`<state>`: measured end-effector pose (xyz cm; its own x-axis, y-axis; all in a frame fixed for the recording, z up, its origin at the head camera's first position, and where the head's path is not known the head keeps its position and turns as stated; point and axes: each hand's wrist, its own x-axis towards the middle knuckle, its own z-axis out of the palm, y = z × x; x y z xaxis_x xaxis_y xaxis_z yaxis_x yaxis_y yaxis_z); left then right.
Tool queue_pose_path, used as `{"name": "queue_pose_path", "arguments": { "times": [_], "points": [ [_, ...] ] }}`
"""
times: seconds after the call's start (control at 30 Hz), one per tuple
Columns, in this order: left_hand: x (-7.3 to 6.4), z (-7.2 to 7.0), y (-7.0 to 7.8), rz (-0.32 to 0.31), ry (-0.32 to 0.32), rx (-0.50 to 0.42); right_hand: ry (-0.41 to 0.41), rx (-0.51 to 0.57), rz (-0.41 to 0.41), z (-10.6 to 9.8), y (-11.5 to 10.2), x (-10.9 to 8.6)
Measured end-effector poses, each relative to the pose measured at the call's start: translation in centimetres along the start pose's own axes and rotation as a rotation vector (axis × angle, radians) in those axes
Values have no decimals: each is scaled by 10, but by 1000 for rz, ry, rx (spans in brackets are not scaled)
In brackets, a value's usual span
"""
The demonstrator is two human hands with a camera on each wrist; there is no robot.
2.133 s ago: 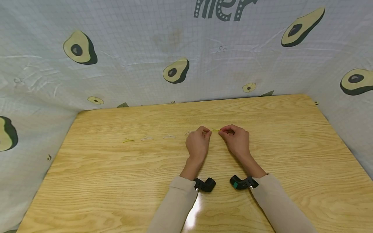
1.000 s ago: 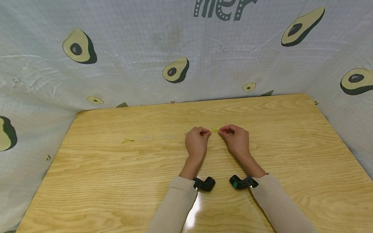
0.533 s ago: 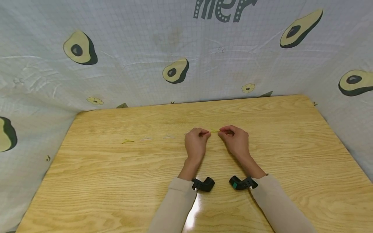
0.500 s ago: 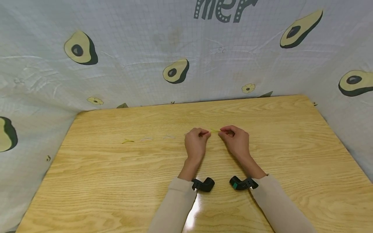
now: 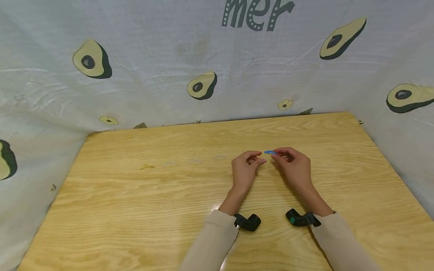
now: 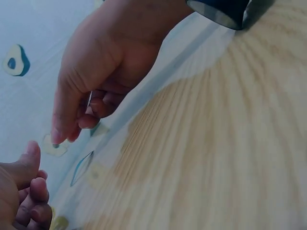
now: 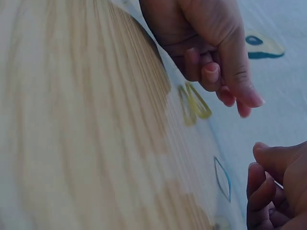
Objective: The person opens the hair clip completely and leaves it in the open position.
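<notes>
A thin blue loop (image 5: 269, 152) shows between my two hands in the head view. My right hand (image 5: 293, 169) is nearest to it, thumb and index finger curved; both wrist views show the loop (image 7: 223, 179) apart from those fingertips. To its left, my left hand (image 5: 245, 169) has its thumb and index fingertip apart, with nothing between them. By the left hand a yellow double loop (image 7: 194, 103) lies on the table in the right wrist view; in the head view that hand hides it. The loops are too thin to name their kind.
Left of my hands, a row of small thin pieces lies on the wooden table (image 5: 176, 210): a yellow one (image 5: 147, 166) at the far left, then pale ones (image 5: 168, 164), the last (image 5: 219, 157) near my left hand. An avocado-print sheet (image 5: 145, 67) walls the back and sides.
Earlier both hands pinched the yellow piece; they have let go of it and moved right. The blue loop now shows between them, and the third pale piece is uncovered.
</notes>
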<state>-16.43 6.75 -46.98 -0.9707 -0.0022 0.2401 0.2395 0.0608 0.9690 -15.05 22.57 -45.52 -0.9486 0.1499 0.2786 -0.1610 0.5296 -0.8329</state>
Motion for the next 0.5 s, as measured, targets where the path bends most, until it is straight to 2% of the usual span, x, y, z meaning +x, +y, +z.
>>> {"name": "queue_pose_path", "arguments": {
  "times": [0.1, 0.23, 0.5],
  "points": [
    [1, 14, -1, -17, -16, 3, -5, -25, 10, -11, 9, 0],
    [3, 25, -1, -19, -23, 41, -9, -52, 17, -22, 20, 2],
    [8, 28, 0, -55, -92, 313, -46, -51, 66, -25, 30, 7]
  ]
}}
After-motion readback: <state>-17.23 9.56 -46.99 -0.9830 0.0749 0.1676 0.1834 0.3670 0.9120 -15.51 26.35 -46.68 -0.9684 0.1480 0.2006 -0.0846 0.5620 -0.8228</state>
